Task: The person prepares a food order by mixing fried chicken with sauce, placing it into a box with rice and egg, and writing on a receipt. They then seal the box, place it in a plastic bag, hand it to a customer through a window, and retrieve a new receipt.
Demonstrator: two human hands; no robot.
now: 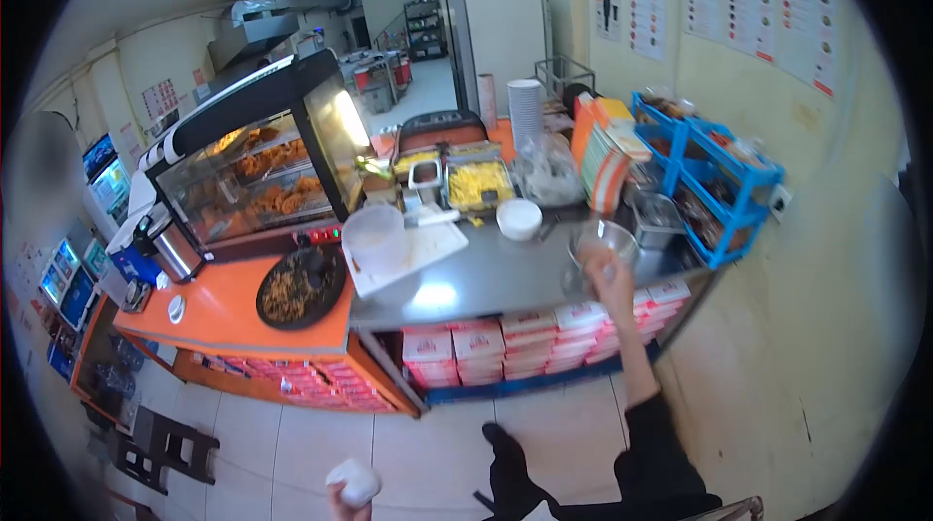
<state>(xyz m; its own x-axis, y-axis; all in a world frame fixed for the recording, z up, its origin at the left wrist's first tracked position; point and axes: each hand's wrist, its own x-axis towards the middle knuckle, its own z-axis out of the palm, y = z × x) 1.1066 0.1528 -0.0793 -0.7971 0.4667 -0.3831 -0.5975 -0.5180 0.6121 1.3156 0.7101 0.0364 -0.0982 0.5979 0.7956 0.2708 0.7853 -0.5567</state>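
Observation:
My right hand (607, 276) reaches over the steel counter at the right, its fingers drawn together right in front of a clear bowl (624, 237). Whether they grip the bowl or something small is blurred and cannot be told. Low in the view, my left hand (348, 506) is closed around a rounded white object (356, 483), held above the floor; its exact kind does not show. A white bowl (519, 220) stands on the counter left of the clear bowl, and a metal container (657, 220) stands to its right.
Behind are a tray of yellow food (479, 184), a plastic bag (550, 171), stacked cups (526, 113) and blue crates (731, 186). Leftward stand a white tub (375, 237), a black pan of food (292, 290) and a heated display case (258, 161). Red-and-white boxes (478, 350) fill the shelf below.

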